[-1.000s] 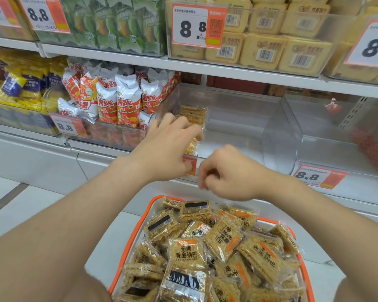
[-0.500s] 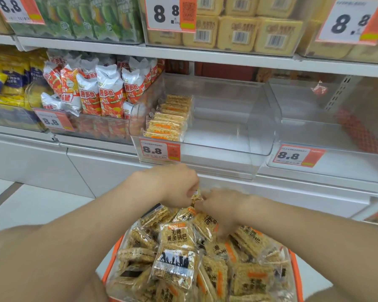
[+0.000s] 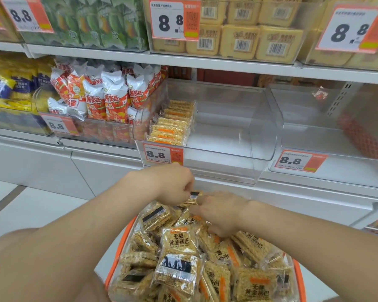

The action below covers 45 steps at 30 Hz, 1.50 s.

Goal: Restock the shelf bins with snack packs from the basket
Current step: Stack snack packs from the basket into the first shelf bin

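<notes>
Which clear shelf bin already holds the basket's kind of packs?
The centre bin: one row of them along its left wall; the left bin holds red-and-white bags, the right bin shows none.

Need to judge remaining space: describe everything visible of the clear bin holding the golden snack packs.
The clear bin is transparent plastic, open-topped, with a rounded front wall, on the lower shelf right of the red-and-white bags. An orange-white 8.8 price tag hangs front-left. One row of snack packs stands on edge against its left wall; the rest is bare.
</notes>
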Tool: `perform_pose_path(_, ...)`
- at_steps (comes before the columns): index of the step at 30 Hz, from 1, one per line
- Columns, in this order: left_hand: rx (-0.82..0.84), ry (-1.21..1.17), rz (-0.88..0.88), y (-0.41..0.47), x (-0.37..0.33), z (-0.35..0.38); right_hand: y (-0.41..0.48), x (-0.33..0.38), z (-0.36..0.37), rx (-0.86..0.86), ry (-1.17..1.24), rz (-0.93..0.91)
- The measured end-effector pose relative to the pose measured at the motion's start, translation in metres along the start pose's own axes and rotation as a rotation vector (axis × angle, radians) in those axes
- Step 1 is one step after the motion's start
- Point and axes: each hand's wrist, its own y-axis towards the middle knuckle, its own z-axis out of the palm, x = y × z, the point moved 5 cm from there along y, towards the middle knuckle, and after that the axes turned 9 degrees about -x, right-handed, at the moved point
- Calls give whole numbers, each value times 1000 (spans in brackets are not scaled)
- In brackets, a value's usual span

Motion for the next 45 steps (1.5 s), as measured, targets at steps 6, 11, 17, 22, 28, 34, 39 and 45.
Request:
perform_pose_path(6, -84, -77, -43, -5, 10, -13, -1, -15, -26, -93, 240, 51)
perform_pose_path(11, -381, -315, -120, -8, 23, -47, -13, -26, -79, -485, 654, 267)
perform_pose_path(17, -681, -941, -386, -20, 40, -71, -29, -31, -108, -859, 1465, 471)
perform_pose_path(22, -613, -1166, -418, -22, 36, -70, -35, -31, -111, -1071, 1756, 545)
perform_pose_path(28, -682, -1019, -297, -29, 40, -81, -35, -33, -119, -1044, 1503, 572)
perform_pose_path(34, -843, -903, -279, -23, 53, -97, -29, -51, -136, -1060, 1389, 445)
perform_pose_path(39, -988, -638, -289, -8, 82, -104, -21, -75, -128, -1092, 1260, 598)
perform_pose_path(45, -609, -83, -151, 24, 89, -89, -7, -96, -124, -885, 1084, 695)
